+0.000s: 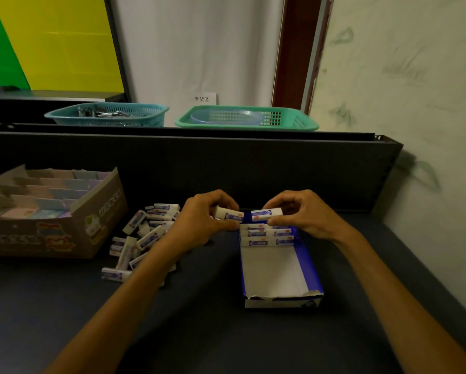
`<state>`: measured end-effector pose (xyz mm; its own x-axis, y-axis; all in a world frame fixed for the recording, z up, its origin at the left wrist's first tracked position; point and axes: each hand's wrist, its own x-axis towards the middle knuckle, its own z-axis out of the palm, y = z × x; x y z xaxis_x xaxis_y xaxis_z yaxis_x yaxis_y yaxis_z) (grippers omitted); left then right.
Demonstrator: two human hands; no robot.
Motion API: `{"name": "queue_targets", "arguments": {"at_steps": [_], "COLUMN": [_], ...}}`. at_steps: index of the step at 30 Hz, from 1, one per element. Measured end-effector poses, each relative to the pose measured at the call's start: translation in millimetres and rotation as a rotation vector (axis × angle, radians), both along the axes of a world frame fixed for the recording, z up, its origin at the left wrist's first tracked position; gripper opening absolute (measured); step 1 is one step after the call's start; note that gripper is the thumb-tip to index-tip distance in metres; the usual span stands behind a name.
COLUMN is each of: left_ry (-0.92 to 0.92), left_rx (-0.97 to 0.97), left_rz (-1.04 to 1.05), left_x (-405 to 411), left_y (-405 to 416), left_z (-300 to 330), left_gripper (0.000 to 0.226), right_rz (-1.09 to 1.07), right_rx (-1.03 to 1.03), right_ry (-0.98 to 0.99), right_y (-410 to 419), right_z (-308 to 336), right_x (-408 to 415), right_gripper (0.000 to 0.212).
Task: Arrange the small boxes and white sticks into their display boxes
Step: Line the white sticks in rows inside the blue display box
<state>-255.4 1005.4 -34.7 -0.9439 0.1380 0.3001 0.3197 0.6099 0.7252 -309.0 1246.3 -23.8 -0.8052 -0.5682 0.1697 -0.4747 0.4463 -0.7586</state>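
The blue display box (306, 261) on the dark tabletop (213, 319) holds rows of white sticks (266, 234) at its far end. Above them, the left hand (207, 217) pinches one stick (230, 214) and the right hand (304, 214) another (265, 214). Left of it lie loose sticks (142, 238); farther left, a cardboard display box (91, 225) holds small boxes (51, 190).

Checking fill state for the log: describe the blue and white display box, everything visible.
The blue and white display box is an open cardboard tray, long and narrow, blue on the inner side walls, white on the floor, with a ragged torn near edge. It lies flat on the dark table, right of centre. Rows of white sticks fill only its far end; the rest is bare. The right hand hovers over that end.
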Motion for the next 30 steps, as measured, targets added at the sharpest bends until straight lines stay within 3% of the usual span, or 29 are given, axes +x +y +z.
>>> {"name": "queue_targets", "arguments": {"at_steps": [11, 25, 30], "left_ry": [0.074, 0.121, 0.107], "left_rx": [-0.041, -0.159, -0.135], "left_rz": [-0.045, 0.005, 0.023], "left_x": [-7.9, -10.4, -7.7], "left_y": [20.2, 25.0, 28.8], "left_z": [-7.9, -11.1, -7.1], "left_gripper": [0.028, 0.031, 0.028], "right_rz": [0.003, -0.049, -0.006], "right_rx": [-0.33, -0.348, -0.337], "right_ry": [-0.225, -0.243, -0.276], "right_y": [12.9, 10.9, 14.9], "right_z": [-1.2, -7.3, -8.0], "right_x": [1.8, -0.9, -0.3], "right_gripper": [0.033, 0.03, 0.041]}}
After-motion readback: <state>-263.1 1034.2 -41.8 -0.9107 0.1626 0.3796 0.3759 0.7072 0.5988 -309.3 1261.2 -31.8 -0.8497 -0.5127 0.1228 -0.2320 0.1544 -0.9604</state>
